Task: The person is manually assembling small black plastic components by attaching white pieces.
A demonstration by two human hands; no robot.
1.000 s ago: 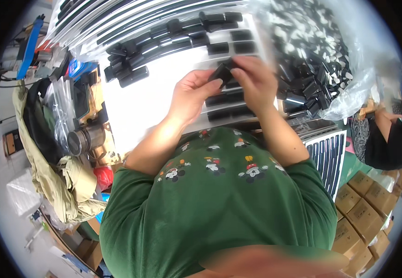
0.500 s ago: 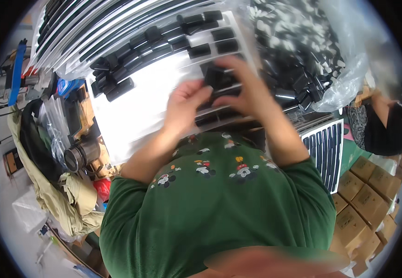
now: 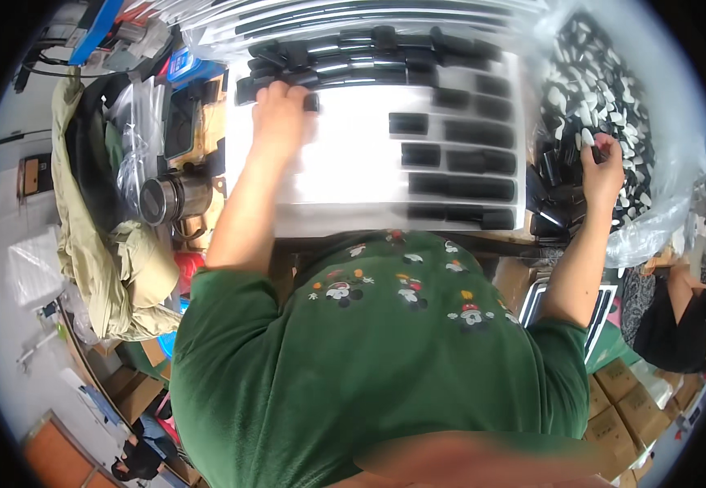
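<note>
My left hand (image 3: 282, 114) is at the far left of a white tray (image 3: 345, 163), its fingers curled over a short black cylindrical piece (image 3: 311, 102) whose end shows beside them. More glossy black pieces (image 3: 357, 63) lie along the tray's far side, and several rows of them (image 3: 475, 159) fill its right part. To the right of the tray, my right hand (image 3: 603, 169) is closed in a pinch at a clear plastic bag (image 3: 649, 232). A small dark piece (image 3: 598, 154) shows at its fingertips. Loose white and black parts (image 3: 593, 89) fill the bag around that hand.
Stacked white trays (image 3: 369, 18) rise beyond the work tray. A glass jar (image 3: 175, 198) and a beige cloth (image 3: 97, 220) are at the left. Cardboard boxes (image 3: 625, 415) stand at the lower right, and another person (image 3: 674, 321) is at the right edge.
My hands were together over the tray's right part, handling black pieces. They have parted: the left to the tray's far left, the right to the bag. The whole view has also turned.
</note>
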